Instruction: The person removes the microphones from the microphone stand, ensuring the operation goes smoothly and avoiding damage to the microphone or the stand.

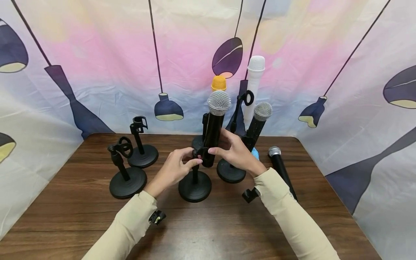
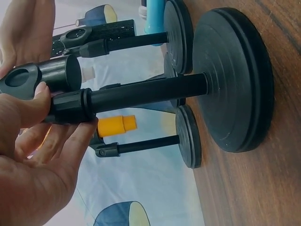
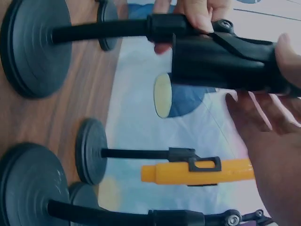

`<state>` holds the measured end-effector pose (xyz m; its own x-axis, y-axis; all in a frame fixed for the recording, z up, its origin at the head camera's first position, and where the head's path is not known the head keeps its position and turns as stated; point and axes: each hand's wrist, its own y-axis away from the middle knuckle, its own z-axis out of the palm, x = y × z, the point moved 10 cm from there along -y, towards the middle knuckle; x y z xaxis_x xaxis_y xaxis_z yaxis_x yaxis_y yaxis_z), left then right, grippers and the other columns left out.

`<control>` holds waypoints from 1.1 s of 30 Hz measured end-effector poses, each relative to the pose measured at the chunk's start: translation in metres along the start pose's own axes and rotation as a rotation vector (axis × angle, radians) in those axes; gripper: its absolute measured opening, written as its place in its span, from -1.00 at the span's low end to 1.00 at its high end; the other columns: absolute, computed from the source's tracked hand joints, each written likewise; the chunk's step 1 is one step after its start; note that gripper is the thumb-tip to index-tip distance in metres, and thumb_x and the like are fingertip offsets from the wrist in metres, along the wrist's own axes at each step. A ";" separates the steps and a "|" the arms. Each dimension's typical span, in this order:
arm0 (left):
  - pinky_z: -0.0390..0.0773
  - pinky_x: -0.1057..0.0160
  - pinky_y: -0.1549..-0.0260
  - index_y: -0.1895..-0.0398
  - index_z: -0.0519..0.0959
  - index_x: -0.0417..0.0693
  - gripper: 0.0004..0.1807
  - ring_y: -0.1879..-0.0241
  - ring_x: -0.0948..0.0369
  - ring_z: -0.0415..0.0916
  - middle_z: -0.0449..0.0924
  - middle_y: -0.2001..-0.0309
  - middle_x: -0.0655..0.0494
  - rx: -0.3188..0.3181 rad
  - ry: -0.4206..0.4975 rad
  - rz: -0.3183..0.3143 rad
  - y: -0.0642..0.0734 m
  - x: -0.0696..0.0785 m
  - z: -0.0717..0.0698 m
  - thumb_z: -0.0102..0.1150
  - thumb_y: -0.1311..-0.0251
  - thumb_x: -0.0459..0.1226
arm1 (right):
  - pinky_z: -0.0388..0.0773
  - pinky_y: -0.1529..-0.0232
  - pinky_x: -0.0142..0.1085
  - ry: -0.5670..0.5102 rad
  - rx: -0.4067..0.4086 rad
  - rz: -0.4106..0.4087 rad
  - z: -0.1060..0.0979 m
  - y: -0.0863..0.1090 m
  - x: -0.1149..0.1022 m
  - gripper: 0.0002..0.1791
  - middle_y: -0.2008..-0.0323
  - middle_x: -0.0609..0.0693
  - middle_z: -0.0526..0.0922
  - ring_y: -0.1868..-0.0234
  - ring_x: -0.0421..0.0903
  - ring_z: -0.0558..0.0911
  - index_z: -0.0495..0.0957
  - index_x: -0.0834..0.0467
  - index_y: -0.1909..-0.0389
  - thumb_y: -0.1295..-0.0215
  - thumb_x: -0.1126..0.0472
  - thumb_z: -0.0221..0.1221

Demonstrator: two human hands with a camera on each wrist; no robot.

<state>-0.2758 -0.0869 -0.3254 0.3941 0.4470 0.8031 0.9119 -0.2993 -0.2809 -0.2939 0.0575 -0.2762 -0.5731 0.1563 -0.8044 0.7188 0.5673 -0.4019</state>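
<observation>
In the head view my right hand (image 1: 237, 151) grips a black microphone (image 1: 214, 126) with a silver mesh head, held upright. The microphone's lower body (image 3: 207, 63) passes through the clip of a small black desk stand, and its end sticks out below. My left hand (image 1: 177, 164) pinches the top of that stand (image 1: 195, 187) just under the clip, thumb and fingers around the joint. The stand's round base (image 2: 230, 80) is on the table. Behind it, a yellow microphone (image 3: 202, 172) sits in another stand's clip. A second silver-headed black microphone (image 1: 256, 124) leans in a stand to the right.
Two stands with bare clips, one nearer (image 1: 128, 182) and one farther (image 1: 143, 155), occupy the table's left. A tall white microphone (image 1: 255, 83) rises at the back. Another black microphone (image 1: 282, 171) lies at the right, past my right forearm. A patterned cloth (image 1: 195, 54) hangs behind the table.
</observation>
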 end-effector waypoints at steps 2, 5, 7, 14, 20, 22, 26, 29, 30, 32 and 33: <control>0.55 0.13 0.29 0.11 0.68 -0.01 -0.88 0.18 0.19 0.70 0.72 0.25 0.15 0.007 -0.004 0.004 0.000 0.000 -0.001 0.27 -0.39 -0.21 | 0.63 0.00 -0.21 0.062 0.020 -0.034 -0.001 -0.001 -0.003 -0.41 -0.09 0.16 0.63 -0.05 -0.02 0.68 0.36 0.26 -0.40 -0.40 0.32 0.27; 0.56 0.13 0.28 0.12 0.68 -0.01 -0.88 0.17 0.19 0.70 0.72 0.26 0.15 0.010 -0.005 0.001 0.001 -0.001 -0.002 0.28 -0.39 -0.20 | 0.62 0.23 -0.23 0.159 0.059 -0.077 -0.003 -0.001 -0.008 -0.55 0.12 0.10 0.70 0.22 -0.11 0.69 0.48 0.27 -0.27 -0.41 0.28 0.27; 0.56 0.13 0.27 0.11 0.68 -0.01 -0.87 0.17 0.18 0.70 0.72 0.25 0.15 0.004 -0.007 -0.010 0.002 -0.002 -0.002 0.27 -0.39 -0.20 | 0.56 0.35 -0.24 0.200 0.072 -0.091 -0.003 -0.001 -0.010 -0.61 0.22 0.06 0.69 0.37 -0.14 0.63 0.50 0.28 -0.22 -0.43 0.28 0.25; 0.55 0.12 0.27 0.07 0.68 0.00 -0.87 0.16 0.19 0.70 0.73 0.23 0.14 -0.005 -0.007 -0.007 0.004 -0.002 0.000 0.26 -0.40 -0.22 | 0.62 0.07 -0.27 0.085 0.030 -0.066 0.001 0.002 -0.007 -0.46 -0.06 0.16 0.61 0.05 0.01 0.68 0.31 0.29 -0.37 -0.47 0.26 0.22; 0.54 0.12 0.27 0.07 0.67 -0.02 -0.86 0.16 0.18 0.70 0.72 0.24 0.14 -0.003 -0.002 0.012 0.003 0.001 0.000 0.26 -0.40 -0.22 | 0.60 -0.06 -0.21 0.039 0.023 -0.070 0.000 0.003 -0.005 -0.39 -0.11 0.18 0.58 -0.09 0.00 0.65 0.29 0.28 -0.42 -0.41 0.34 0.25; 0.53 0.12 0.29 0.06 0.67 -0.02 -0.86 0.16 0.18 0.70 0.72 0.24 0.14 -0.005 0.002 0.012 0.003 0.001 0.000 0.25 -0.41 -0.22 | 0.63 0.08 -0.22 0.109 0.047 -0.079 -0.002 0.002 -0.007 -0.46 0.00 0.15 0.64 0.06 -0.06 0.69 0.36 0.29 -0.37 -0.42 0.34 0.24; 0.53 0.12 0.28 0.05 0.67 -0.01 -0.85 0.15 0.18 0.70 0.72 0.23 0.13 -0.007 0.001 0.011 0.002 0.001 0.000 0.25 -0.41 -0.21 | 0.55 0.30 -0.23 0.219 0.074 -0.095 -0.005 0.001 -0.013 -0.61 0.20 0.09 0.67 0.33 -0.12 0.63 0.44 0.30 -0.22 -0.46 0.29 0.22; 0.54 0.12 0.28 0.05 0.67 -0.02 -0.85 0.15 0.18 0.70 0.73 0.23 0.12 -0.005 -0.006 0.014 0.002 0.001 -0.001 0.25 -0.41 -0.21 | 0.60 0.21 -0.25 0.192 0.065 -0.093 -0.006 0.001 -0.015 -0.58 0.14 0.14 0.65 0.25 -0.06 0.67 0.40 0.31 -0.25 -0.46 0.31 0.21; 0.54 0.12 0.28 0.06 0.67 -0.02 -0.85 0.16 0.17 0.70 0.73 0.23 0.12 -0.005 -0.007 0.014 0.002 0.001 -0.001 0.25 -0.40 -0.21 | 0.61 0.13 -0.25 0.155 0.059 -0.083 -0.006 0.001 -0.014 -0.52 0.07 0.17 0.64 0.15 -0.03 0.69 0.36 0.31 -0.30 -0.45 0.32 0.22; 0.55 0.12 0.29 0.06 0.67 -0.02 -0.85 0.16 0.17 0.70 0.72 0.24 0.11 -0.005 -0.008 0.019 0.001 0.002 0.000 0.25 -0.41 -0.21 | 0.60 -0.05 -0.24 0.079 0.047 -0.062 -0.006 0.001 -0.012 -0.40 -0.10 0.21 0.58 -0.07 0.04 0.66 0.28 0.30 -0.40 -0.42 0.35 0.24; 0.55 0.12 0.28 0.06 0.67 -0.02 -0.86 0.15 0.17 0.70 0.72 0.24 0.12 -0.005 -0.009 0.020 0.001 0.002 0.000 0.25 -0.41 -0.21 | 0.58 -0.10 -0.23 0.051 0.037 -0.051 -0.006 0.001 -0.011 -0.36 -0.14 0.22 0.55 -0.12 0.06 0.64 0.26 0.29 -0.43 -0.41 0.35 0.26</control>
<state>-0.2742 -0.0868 -0.3240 0.4129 0.4489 0.7924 0.9034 -0.3120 -0.2940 -0.2896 0.0610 -0.2650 -0.6279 0.1695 -0.7596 0.7018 0.5453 -0.4584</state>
